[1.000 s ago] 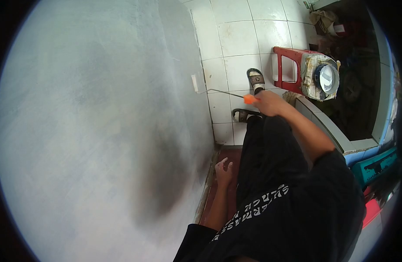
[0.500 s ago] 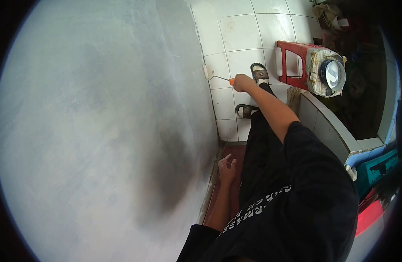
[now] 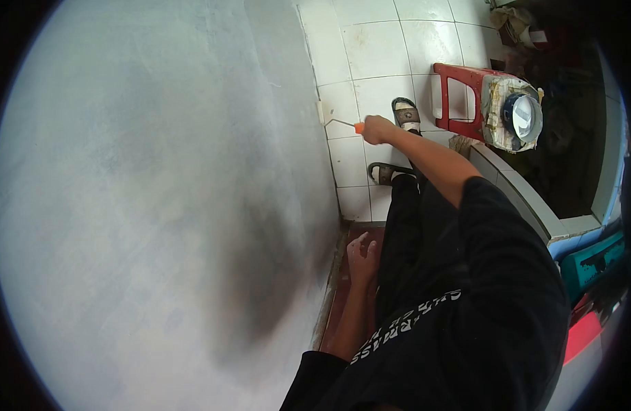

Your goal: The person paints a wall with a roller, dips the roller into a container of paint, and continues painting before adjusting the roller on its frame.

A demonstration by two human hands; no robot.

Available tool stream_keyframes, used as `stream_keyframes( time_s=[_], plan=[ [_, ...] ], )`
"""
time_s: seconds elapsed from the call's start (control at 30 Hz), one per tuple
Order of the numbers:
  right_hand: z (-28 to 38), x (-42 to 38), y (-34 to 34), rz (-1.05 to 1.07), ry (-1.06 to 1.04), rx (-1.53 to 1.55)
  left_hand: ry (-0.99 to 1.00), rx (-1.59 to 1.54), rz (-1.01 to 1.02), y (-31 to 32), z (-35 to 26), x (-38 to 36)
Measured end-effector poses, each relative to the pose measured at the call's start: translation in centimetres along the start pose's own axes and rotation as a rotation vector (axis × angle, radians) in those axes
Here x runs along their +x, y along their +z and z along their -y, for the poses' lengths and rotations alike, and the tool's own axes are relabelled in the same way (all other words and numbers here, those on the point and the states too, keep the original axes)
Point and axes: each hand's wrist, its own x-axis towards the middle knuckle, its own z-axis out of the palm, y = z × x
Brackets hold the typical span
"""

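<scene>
Low by the bottom of the wall [image 3: 158,205], the right hand [image 3: 378,129] is closed around the orange handle [image 3: 359,127] of a small paint roller [image 3: 322,113]. Only the tip of the handle sticks out past the fingers. A thin wire goes from there to the roller head, which touches the wall just past the fingertips. The roller head is tiny and pale, so it is hard to tell it from the wall.

Back toward the body, the left hand [image 3: 362,255] hangs down with its fingers loose and a little spread. It holds nothing. It is close to the dark red strip [image 3: 343,288] at the foot of the wall, but I cannot tell if it touches it.

Just behind the right hand, two sandals [image 3: 406,115] stand on the white floor tiles [image 3: 370,55]. The nearer one is partly hidden by the black trousers. Farther off past the knuckles is a red stool [image 3: 459,103] with a round tin [image 3: 522,116] on paper. What is in the tin is too blurry to see.
</scene>
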Motion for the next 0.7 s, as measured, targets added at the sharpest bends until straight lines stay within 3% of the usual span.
stream_keyframes(
  time_s=[0.1,0.13,0.2,0.3,0.37,0.43,0.57,0.7],
  plan=[
    [0.0,-8.5,-3.7,0.074,0.099,0.097,0.044,-0.038,0.017,-0.1,-0.7,0.5],
    [0.7,-16.3,-7.4,0.073,0.017,0.142,0.044,-0.045,0.024,-0.2,0.0,0.4],
    [0.9,-21.8,-10.9,0.055,-0.054,0.161,0.053,-0.016,0.002,0.1,2.3,0.8],
    [0.9,-20.5,-10.8,0.025,-0.019,0.163,0.002,-0.015,0.061,0.2,3.7,0.6],
    [-0.2,-14.4,-7.8,0.033,-0.033,0.067,-0.003,-0.006,0.059,0.0,3.4,0.6],
    [-0.8,-7.3,-3.6,-0.084,0.08,0.016,-0.021,-0.001,0.051,0.1,2.9,1.1],
    [-0.9,1.7,0.9,0.025,0.095,-0.004,-0.02,0.069,0.013,0.0,1.4,0.8],
    [0.2,-2.9,-2.8,-0.051,0.106,0.048,0.072,0.1,-0.011,0.5,0.8,0.6]
  ],
)
